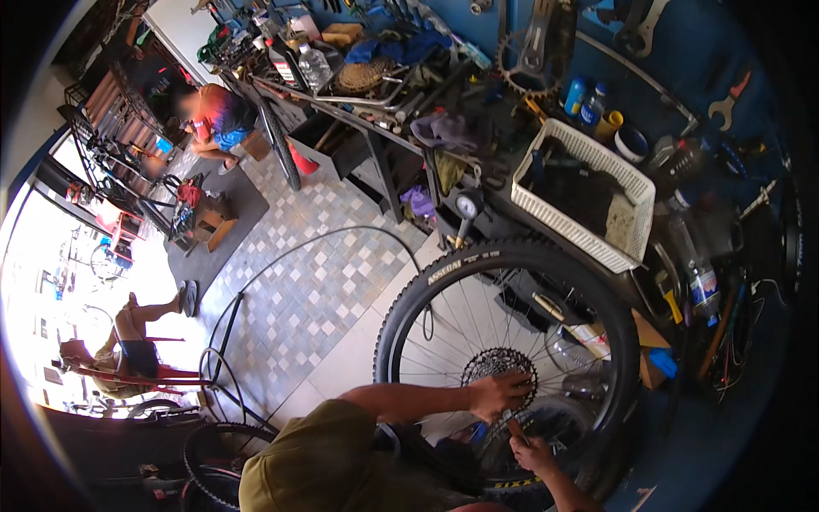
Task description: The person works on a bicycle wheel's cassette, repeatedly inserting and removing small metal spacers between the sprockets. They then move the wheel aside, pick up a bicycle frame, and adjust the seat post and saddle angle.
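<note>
A bicycle wheel (pixel 394 328) with a knobby black tyre stands in front of me, its sprocket cassette (pixel 474 369) facing me. My left hand (pixel 497 396) reaches across from the olive sleeve and lies against the cassette, fingers curled on the sprockets. Below it my right hand (pixel 534 457) is closed round a narrow brown bar-like tool (pixel 513 424). The tool's upper end meets the cassette's lower edge beside my left hand. What that end looks like is hidden. A second tyre shows behind the lower part of the wheel.
A cluttered workbench (pixel 367 122) runs behind, with a white plastic basket (pixel 546 192) beside the wheel. A pressure gauge (pixel 466 206) stands above the tyre. A black hose (pixel 316 232) loops over the tiled floor. Two people sit farther off, one on a red chair (pixel 175 372).
</note>
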Demonstrator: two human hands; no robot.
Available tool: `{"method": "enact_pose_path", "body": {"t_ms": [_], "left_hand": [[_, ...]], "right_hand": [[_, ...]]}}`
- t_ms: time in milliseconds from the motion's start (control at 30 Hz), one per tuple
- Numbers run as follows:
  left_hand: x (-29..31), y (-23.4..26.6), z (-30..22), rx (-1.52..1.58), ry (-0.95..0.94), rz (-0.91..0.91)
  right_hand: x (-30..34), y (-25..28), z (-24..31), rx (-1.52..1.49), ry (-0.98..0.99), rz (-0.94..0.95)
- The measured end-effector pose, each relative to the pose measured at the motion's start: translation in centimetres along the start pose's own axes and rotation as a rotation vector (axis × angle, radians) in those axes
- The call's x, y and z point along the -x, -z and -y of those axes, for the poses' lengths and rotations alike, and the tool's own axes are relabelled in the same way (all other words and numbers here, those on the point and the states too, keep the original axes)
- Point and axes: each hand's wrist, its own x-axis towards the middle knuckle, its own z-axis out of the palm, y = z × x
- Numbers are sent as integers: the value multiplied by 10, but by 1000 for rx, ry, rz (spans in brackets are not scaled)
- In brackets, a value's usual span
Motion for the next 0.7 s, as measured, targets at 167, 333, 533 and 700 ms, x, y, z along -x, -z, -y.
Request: {"method": "enact_pose_path", "body": {"t_ms": [167, 333, 533, 700], "left_hand": [[2, 13, 2, 43, -196, -31], [-2, 15, 18, 50, -265, 66], [-4, 17, 28, 54, -425, 105], [-10, 22, 28, 104, -455, 150]], "right_hand": [[-14, -37, -53, -168, 45, -80], [-23, -30, -52, -224, 54, -34], [-37, -66, -76, -360, 123, -53], [-43, -67, -86, -371, 131, -36]]}}
